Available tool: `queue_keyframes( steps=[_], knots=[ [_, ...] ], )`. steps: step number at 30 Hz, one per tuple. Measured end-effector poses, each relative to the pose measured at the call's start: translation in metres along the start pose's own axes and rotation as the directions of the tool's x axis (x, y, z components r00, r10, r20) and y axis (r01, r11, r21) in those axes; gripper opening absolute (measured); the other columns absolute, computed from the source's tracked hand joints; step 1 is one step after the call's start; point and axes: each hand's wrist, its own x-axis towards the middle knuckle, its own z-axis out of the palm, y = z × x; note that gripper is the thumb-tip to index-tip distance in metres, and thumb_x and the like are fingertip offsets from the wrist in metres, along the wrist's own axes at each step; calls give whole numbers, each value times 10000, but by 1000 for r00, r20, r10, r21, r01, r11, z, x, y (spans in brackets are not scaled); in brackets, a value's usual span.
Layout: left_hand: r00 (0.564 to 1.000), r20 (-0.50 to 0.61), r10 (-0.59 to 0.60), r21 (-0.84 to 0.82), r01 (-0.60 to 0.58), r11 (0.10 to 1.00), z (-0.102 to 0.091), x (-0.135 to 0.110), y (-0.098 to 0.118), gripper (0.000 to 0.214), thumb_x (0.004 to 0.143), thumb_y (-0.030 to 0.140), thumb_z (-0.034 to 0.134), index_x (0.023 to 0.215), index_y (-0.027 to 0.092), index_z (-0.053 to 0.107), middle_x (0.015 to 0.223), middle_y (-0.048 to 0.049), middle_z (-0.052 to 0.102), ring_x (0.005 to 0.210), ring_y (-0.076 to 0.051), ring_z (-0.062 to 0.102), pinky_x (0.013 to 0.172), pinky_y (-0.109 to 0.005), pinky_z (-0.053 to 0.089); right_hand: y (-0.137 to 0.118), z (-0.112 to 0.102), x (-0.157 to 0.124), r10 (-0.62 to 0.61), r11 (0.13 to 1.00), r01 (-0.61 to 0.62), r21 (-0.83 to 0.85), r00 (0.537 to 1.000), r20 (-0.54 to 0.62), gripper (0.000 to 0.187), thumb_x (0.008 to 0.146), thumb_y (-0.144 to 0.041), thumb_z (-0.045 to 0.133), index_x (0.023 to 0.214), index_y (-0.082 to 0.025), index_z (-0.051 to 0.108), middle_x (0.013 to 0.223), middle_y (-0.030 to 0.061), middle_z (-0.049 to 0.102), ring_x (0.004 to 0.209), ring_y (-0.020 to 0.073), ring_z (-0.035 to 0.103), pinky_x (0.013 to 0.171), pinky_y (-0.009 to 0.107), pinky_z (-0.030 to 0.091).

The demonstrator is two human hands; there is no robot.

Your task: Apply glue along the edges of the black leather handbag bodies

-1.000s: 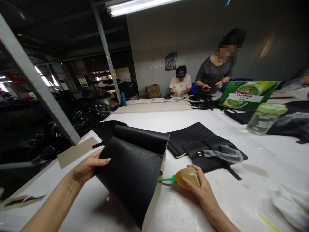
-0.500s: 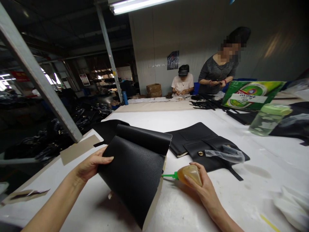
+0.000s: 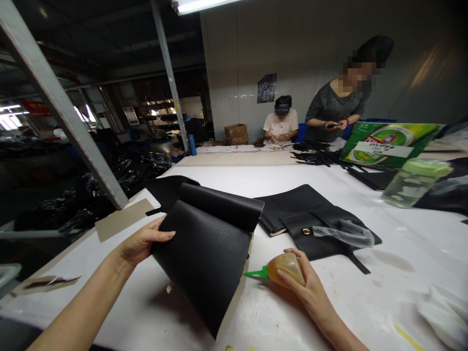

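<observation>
My left hand [image 3: 148, 239] grips the left edge of a black leather panel [image 3: 204, 258], thumb on top and the other fingers hidden beneath. The panel is tilted up off the table, its upper part curled over and its right edge showing a pale backing. In my right hand [image 3: 303, 278] is a squeeze bottle [image 3: 286, 269] of amber liquid, lying nearly level. Its thin green nozzle points left, with the tip at the panel's right edge. Behind them lies a black leather bag [image 3: 303, 212] with a gold clasp and a plastic-wrapped strap.
On the white table [image 3: 292, 321] are a grey-brown board [image 3: 125, 219] at left and a green water bottle [image 3: 413, 183] at right. A green printed package [image 3: 391, 144] stands behind it, near black strips [image 3: 314, 153]. Two people [image 3: 281, 122] work at the far end.
The nozzle tip has slid slightly down along the panel's right edge. My left hand keeps its hold, and the whole view has shifted a little.
</observation>
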Motion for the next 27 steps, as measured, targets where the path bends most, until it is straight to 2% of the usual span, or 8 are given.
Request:
queue_keyframes(
  steps=[3, 8, 9, 13, 18, 23, 27],
  knots=[
    [1000, -1, 4, 3, -4, 1000, 0, -1, -1, 515, 686, 135, 701, 1187, 225, 617, 1146, -91, 684, 1005, -308, 645, 870, -363, 514, -1, 3, -7, 7, 1000, -9, 18, 996, 93, 544, 765, -503, 651, 1184, -264, 400, 1052, 19, 567, 932, 250, 586, 840, 339, 452],
    [1000, 5, -1, 17, 1, 1000, 2, -3, -2, 509, 680, 151, 709, 1176, 224, 625, 1136, -88, 689, 986, -304, 654, 849, -351, 522, -1, 2, -10, 22, 999, -23, -22, 999, -48, 526, 768, -515, 643, 1175, -280, 408, 1057, 8, 570, 937, 247, 584, 847, 335, 439],
    [1000, 9, -5, 18, 4, 1000, 1, -3, -1, 498, 682, 152, 707, 1168, 225, 629, 1129, -86, 692, 983, -302, 655, 849, -350, 522, 0, 2, -11, 23, 999, -24, -26, 999, -48, 523, 771, -516, 640, 1176, -283, 406, 1056, 5, 569, 936, 244, 583, 848, 333, 437],
    [1000, 26, 1, 18, -1, 1000, 0, -3, -2, 484, 689, 149, 702, 1162, 226, 634, 1115, -83, 698, 979, -297, 655, 852, -349, 518, 1, 2, -14, 11, 1000, -11, -3, 996, 88, 520, 778, -504, 639, 1186, -287, 401, 1055, -2, 565, 927, 232, 583, 840, 316, 445],
    [999, 37, -1, 10, 1, 1000, 1, -3, -1, 475, 701, 141, 694, 1163, 230, 631, 1073, -82, 712, 943, -278, 667, 835, -336, 519, -1, 3, -15, 31, 1000, -31, -5, 999, -25, 534, 758, -508, 655, 1172, -275, 410, 1041, 6, 573, 920, 243, 592, 833, 321, 445],
    [1000, 18, 0, 9, -1, 1000, 0, -3, -1, 449, 699, 139, 695, 1138, 220, 643, 1054, -85, 716, 932, -282, 670, 826, -335, 524, -3, 5, -24, 46, 998, -50, 33, 991, 125, 534, 770, -494, 648, 1192, -279, 403, 1051, 6, 581, 899, 234, 603, 816, 309, 464],
    [999, 46, 1, 1, -1, 1000, -1, -2, -2, 470, 711, 129, 684, 1169, 218, 626, 1055, -90, 714, 930, -277, 671, 828, -335, 527, -4, 3, -16, 36, 999, -36, 20, 999, 0, 533, 762, -514, 649, 1174, -275, 410, 1033, 9, 574, 901, 241, 593, 815, 321, 460]
  ],
)
